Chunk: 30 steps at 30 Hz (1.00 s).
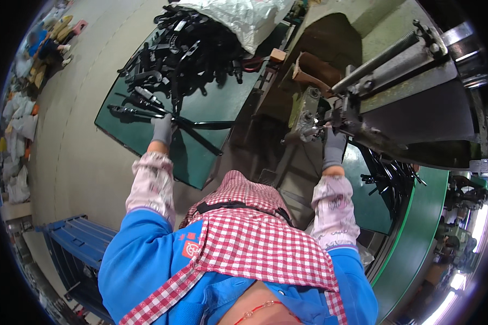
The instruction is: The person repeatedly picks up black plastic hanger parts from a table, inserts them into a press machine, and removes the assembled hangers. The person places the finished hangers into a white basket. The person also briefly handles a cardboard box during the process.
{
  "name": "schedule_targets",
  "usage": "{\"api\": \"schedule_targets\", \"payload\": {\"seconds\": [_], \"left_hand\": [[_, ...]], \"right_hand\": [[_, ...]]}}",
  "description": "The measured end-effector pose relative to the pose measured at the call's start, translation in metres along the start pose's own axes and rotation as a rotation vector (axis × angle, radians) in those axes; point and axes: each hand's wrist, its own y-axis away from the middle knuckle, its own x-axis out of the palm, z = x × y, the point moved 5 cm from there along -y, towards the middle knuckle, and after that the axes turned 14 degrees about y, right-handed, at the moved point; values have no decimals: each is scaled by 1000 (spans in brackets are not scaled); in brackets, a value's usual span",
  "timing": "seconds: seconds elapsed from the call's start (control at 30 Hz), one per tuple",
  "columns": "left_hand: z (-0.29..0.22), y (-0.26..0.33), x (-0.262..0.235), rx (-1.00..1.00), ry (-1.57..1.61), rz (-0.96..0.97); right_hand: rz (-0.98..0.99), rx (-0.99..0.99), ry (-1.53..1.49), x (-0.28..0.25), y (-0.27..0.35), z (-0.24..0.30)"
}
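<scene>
My left hand (162,130), in a grey glove, is closed round a long black metal part (206,125) over the left green table (200,165). More slim black parts cross beside its fingers; which of them it grips besides is hard to tell. My right hand (335,147), gloved in grey too, reaches up to the working head (336,111) of a metal machine. Its fingertips go in among the machine's parts, so whether they hold anything is hidden. A bolted metal block (308,111) sits just left of that hand.
A heap of black metal parts (184,59) covers the left table's far side, by a white sack (249,21). More glossy black parts (390,176) lie on the right. A blue crate (76,244) stands at lower left. Farther off at upper left, a person (49,49) is near piled bags.
</scene>
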Motion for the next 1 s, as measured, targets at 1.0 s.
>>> {"api": "schedule_targets", "payload": {"seconds": [1.0], "left_hand": [[-87,240,77,715,-140,513]], "right_hand": [[310,-88,-205,-101,-17,-3]]}}
